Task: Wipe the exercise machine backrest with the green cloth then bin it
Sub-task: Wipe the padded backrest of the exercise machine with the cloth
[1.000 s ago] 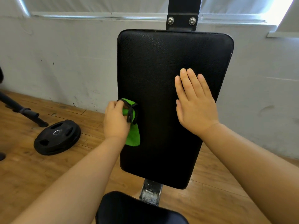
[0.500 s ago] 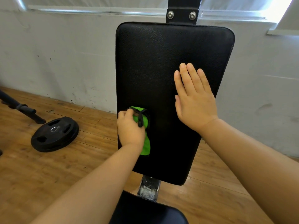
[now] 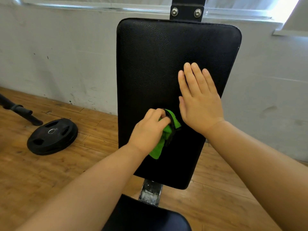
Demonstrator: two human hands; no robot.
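The black padded backrest (image 3: 150,64) stands upright in the middle of the view, bolted to a dark post at its top. My left hand (image 3: 148,130) grips the bunched green cloth (image 3: 164,139), which has a black edge, and holds it against the lower middle of the pad. My right hand (image 3: 198,99) lies flat on the pad's right half, fingers straight and together, just right of the cloth. No bin is in view.
A black weight plate (image 3: 52,136) lies on the wooden floor at the left, with a dark bar (image 3: 20,110) behind it. The black seat (image 3: 146,217) sits below the backrest on a metal bracket (image 3: 150,191). A grey wall stands behind.
My left hand has slid the cloth from the pad's left edge rightward to the lower middle, close to my right hand. The right hand has stayed flat on the pad.
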